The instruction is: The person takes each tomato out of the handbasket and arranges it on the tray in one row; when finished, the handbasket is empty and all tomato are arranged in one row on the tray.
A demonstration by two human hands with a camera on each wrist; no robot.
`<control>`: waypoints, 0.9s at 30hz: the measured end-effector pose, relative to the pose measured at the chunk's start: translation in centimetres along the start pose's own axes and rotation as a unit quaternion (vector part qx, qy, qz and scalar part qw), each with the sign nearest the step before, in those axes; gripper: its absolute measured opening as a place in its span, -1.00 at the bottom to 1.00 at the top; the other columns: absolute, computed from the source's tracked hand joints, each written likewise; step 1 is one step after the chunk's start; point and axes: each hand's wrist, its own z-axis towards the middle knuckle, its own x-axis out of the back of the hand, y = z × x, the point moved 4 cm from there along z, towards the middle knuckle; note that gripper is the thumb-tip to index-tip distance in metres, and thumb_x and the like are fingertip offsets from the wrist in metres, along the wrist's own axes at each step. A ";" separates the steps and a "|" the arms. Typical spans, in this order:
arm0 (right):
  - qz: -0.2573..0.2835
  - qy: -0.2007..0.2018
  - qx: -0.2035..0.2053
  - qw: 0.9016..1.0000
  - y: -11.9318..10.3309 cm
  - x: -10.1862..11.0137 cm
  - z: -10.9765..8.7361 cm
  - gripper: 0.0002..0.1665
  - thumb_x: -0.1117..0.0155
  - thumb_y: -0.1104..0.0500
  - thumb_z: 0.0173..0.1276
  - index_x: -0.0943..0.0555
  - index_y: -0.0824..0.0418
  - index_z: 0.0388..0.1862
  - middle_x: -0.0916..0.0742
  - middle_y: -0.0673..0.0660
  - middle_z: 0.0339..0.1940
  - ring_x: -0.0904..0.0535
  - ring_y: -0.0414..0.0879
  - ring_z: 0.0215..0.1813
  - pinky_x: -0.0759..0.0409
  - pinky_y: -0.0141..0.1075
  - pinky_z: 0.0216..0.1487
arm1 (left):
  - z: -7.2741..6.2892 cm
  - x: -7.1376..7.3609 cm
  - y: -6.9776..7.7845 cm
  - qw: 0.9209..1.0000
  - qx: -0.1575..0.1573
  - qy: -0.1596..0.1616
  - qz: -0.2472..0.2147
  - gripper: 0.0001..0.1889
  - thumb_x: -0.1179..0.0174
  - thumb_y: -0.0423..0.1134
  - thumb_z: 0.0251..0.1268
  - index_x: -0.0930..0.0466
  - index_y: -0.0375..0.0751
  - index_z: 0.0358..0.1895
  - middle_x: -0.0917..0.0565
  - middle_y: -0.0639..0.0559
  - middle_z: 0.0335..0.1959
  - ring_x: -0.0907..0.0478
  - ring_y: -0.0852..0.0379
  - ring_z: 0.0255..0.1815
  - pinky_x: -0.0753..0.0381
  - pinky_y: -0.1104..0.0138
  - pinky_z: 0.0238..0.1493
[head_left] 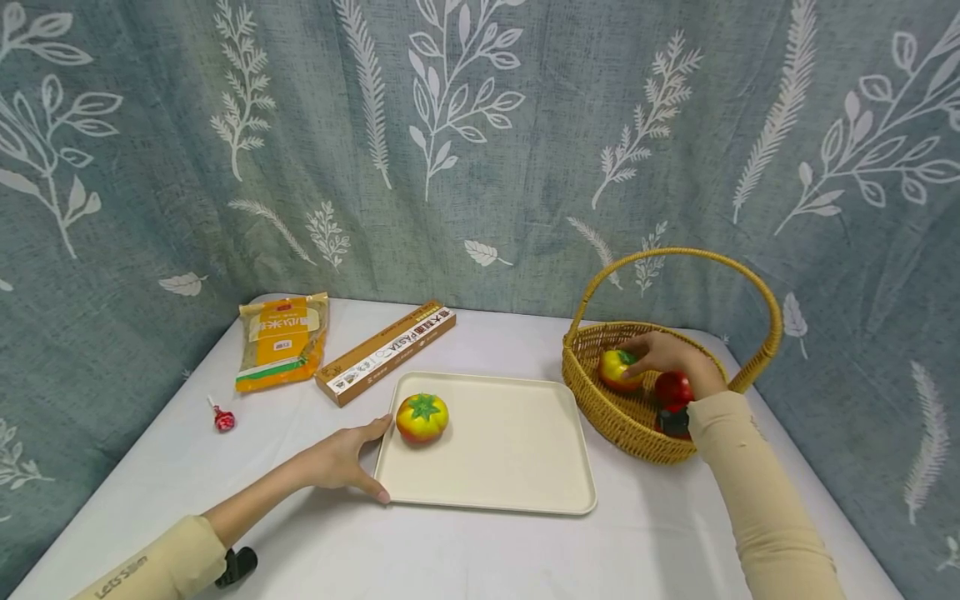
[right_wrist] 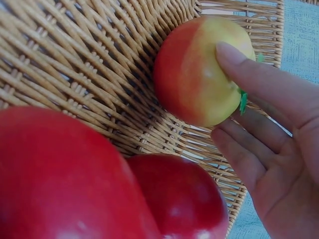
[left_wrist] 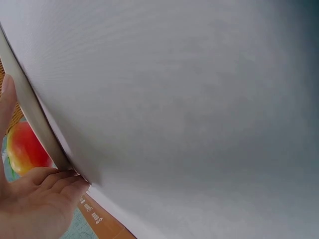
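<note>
In the basket at the right, my right hand [right_wrist: 279, 134] holds a yellow-and-red tomato [right_wrist: 199, 69] with green leaves, thumb on its side and fingers around its leafy end. The woven wicker basket [head_left: 622, 429] has a tall arched handle. Two shiny red fruits [right_wrist: 172, 196] lie beside the hand. A cream rectangular tray [head_left: 502, 450] lies on the table at the centre. Another yellow-and-red tomato [head_left: 422, 418] sits in its left part. My left hand [head_left: 341, 458], fingers and thumb spread, touches the tray's left edge and near-left corner.
Left of the tray, at the back, lie a long brown-and-white pasta box [head_left: 386, 354] and an orange grain bag [head_left: 283, 342]. A red-wrapped lollipop [head_left: 223, 418] lies near the table's left edge. A grey-green leaf-patterned curtain [head_left: 480, 208] surrounds the white table.
</note>
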 end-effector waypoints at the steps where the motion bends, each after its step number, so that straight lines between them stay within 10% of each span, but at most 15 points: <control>1: -0.002 0.000 0.000 1.000 0.0 0.0 0.0 -0.24 -0.41 0.05 0.25 -0.41 0.42 0.31 -0.48 0.45 0.28 -0.40 0.35 0.25 -0.40 0.19 0.23 | 0.0 0.0 0.0 1.000 0.000 0.000 -0.001 0.25 -0.60 0.04 -0.34 -0.07 -0.50 0.44 -0.14 -0.34 0.45 -0.08 -0.25 0.46 -0.11 -0.04 0.43; 27: -0.032 0.008 -0.007 0.999 -1.0 1.0 -0.4 -0.18 -0.41 -0.04 0.23 -0.40 0.38 0.34 -0.45 0.44 0.31 -0.33 0.38 0.30 -0.35 0.23 0.25 | 0.1 -0.1 -0.1 1.000 -0.007 -0.001 0.004 0.24 -0.60 0.06 -0.33 -0.08 -0.52 0.43 -0.13 -0.35 0.46 -0.09 -0.26 0.46 -0.13 -0.05 0.42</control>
